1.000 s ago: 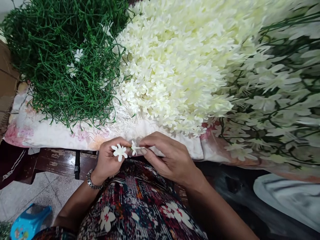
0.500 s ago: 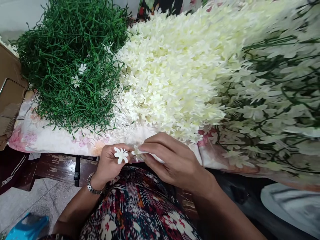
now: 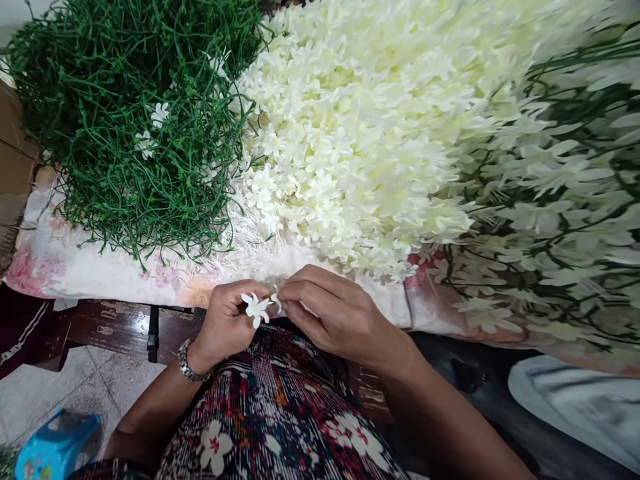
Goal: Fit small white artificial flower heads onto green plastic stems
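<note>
My left hand [image 3: 225,323], with a metal watch [image 3: 188,363] at the wrist, is closed in front of my lap. A white artificial flower [image 3: 257,310] sticks out at its thumb side, and any stem is hidden in the fingers. My right hand [image 3: 337,317] pinches a second small white flower [image 3: 275,301] between thumb and fingertips, close beside the left fingertips. Beyond the hands lies a heap of loose cream-white artificial blossoms [image 3: 345,153]. A pile of green plastic stems [image 3: 130,167] rises to its left, with a few white blossoms on it.
A floral cloth [image 3: 115,270] covers the work surface. White flowers on green stems [image 3: 545,220] spread along the right side. A cardboard box [image 3: 15,153] stands at the left edge. On the floor at lower left is a blue stool [image 3: 57,450].
The view has shifted slightly, closer over the heaps. My right fingers have brought the small flower nearer to the left hand, and the left-hand flower has turned a little.
</note>
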Demonstrator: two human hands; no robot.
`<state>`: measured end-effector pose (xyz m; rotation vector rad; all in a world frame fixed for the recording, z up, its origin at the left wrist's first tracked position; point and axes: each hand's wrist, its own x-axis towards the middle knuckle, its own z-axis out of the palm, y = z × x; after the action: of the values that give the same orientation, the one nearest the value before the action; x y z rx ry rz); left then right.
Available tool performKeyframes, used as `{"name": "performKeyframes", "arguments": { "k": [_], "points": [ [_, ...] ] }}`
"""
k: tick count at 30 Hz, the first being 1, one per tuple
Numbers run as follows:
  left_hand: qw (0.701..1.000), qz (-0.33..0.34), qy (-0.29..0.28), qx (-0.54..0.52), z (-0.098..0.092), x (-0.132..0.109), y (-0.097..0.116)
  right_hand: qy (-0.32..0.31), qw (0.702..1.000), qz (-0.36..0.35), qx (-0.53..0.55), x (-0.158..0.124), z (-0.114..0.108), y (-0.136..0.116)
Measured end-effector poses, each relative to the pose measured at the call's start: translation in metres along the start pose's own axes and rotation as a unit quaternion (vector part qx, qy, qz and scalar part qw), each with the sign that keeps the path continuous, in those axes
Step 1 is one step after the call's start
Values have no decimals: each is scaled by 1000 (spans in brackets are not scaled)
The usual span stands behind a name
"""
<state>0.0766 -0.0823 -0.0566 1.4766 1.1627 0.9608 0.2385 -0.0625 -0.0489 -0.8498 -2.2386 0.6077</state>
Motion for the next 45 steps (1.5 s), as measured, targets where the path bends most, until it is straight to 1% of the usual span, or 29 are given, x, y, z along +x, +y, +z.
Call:
{"name": "performKeyframes", "arguments": {
  "k": [5,10,15,20,24,26,29,32,34,36,38,41,45],
  "points": [
    [1000,4,2,15,0,2,5,13,999,21,28,-5,8,2],
    [999,3,-6,35,-1,2,4,24,998,36,39,-6,11,0],
    [999,8,-7,45,1,1,2,7,999,31,19,-6,10,-1],
    [999,12,-5,40,2,1,3,14,1000,22,7,-6,11,0],
    [999,-5,-10,34,0,1,4,9,998,51,44,-7,10,1],
    [1000,-12,-18,23,-2,1,4,24,996,61,58,-7,9,2],
    [999,-25,-25,-6,-4,1,2,49,996,46,51,-9,8,2],
    [998,-47,-26,-38,-4,0,0,56,998,14,34,-10,8,2],
    [997,-53,-22,-56,-3,-1,-1,60,998,9,32,-9,7,1],
    [997,-38,-11,-62,-2,-2,0,58,997,26,43,-8,5,-1],
    [999,-3,-1,-42,-1,-2,0,54,996,46,55,-6,2,-3],
    [997,60,9,40,0,-3,-1,44,997,52,42,-4,-1,-5],
    [982,120,10,149,0,-3,-7,20,998,53,14,-4,1,-2]
  ]
}}
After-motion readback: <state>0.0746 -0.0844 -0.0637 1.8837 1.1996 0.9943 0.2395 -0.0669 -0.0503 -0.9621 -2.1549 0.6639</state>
